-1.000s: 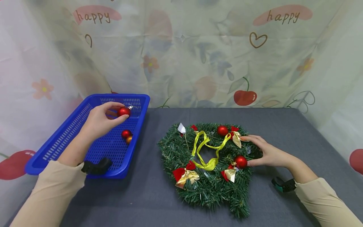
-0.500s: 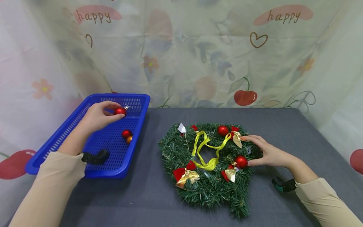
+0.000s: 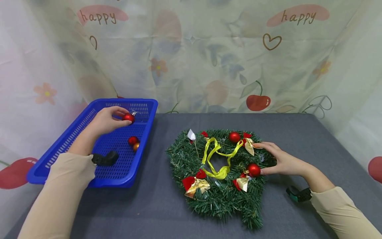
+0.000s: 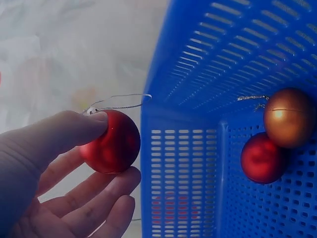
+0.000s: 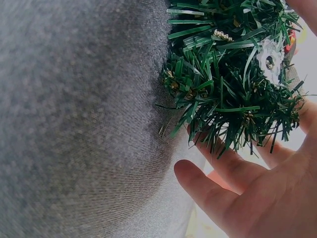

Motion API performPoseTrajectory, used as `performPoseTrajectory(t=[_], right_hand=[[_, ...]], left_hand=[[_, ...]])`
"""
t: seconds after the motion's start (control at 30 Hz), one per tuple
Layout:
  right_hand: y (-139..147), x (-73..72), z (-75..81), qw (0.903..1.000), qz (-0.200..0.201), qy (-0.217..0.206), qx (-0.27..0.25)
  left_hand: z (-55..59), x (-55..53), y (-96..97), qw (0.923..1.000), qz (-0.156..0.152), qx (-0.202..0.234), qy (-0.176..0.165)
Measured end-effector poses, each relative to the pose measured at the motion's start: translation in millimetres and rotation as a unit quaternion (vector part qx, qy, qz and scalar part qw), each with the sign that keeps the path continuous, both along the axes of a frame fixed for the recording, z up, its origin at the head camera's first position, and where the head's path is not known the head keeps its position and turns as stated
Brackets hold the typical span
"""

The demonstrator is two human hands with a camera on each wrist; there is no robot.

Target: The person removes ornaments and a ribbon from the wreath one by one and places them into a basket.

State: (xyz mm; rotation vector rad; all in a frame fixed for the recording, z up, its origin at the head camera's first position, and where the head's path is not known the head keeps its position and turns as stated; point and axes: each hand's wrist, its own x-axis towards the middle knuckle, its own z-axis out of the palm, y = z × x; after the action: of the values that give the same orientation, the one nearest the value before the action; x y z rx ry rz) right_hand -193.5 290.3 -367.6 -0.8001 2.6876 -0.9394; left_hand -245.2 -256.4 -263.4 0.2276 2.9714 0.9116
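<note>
A shiny red Christmas ball [image 4: 115, 144] with a silver cap and thin wire loop is pinched by my left hand [image 3: 105, 121], thumb against fingers, above the blue basket [image 3: 140, 162]. My right hand [image 3: 287, 163] touches the right edge of a green wreath [image 3: 179, 156], its fingers spread and fairly straight. In the right wrist view, several fingers [image 5: 218, 191] lie against or just under the green bristles. Red balls [image 3: 234, 137], red and gold bows [image 3: 195, 187] and a yellow ribbon [image 3: 221, 173] decorate the wreath, which lies on the table.
Inside the basket sit another red ball [image 4: 263, 157] and a gold ball [image 4: 289, 118], touching each other. Grey cloth [image 3: 155, 205] covers the table. A printed curtain [image 3: 191, 59] hangs behind it.
My left hand, holding the red ball, shifted slightly left, then a little back to the right over the basket. The right hand and the wreath have stayed still.
</note>
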Motion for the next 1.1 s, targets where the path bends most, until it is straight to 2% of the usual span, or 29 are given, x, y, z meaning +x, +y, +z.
performPoseTrajectory(t=[0.47, 0.8, 1.1], right_hand=[[-1, 0.7, 3.8, 1.0, 0.007, 0.002, 0.003], [-1, 0.9, 3.4, 1.0, 0.006, 0.003, 0.001], [-1, 0.8, 3.0, 1.0, 0.003, 0.001, 0.002]], left_hand=[[-11.6, -10.8, -6.4, 0.9993, 0.0, 0.008, -0.036], [-22.2, -16.1, -8.4, 0.9967, -0.031, 0.005, -0.075], [-30.0, -18.5, -8.0, 0.9958, -0.046, -0.012, -0.078]])
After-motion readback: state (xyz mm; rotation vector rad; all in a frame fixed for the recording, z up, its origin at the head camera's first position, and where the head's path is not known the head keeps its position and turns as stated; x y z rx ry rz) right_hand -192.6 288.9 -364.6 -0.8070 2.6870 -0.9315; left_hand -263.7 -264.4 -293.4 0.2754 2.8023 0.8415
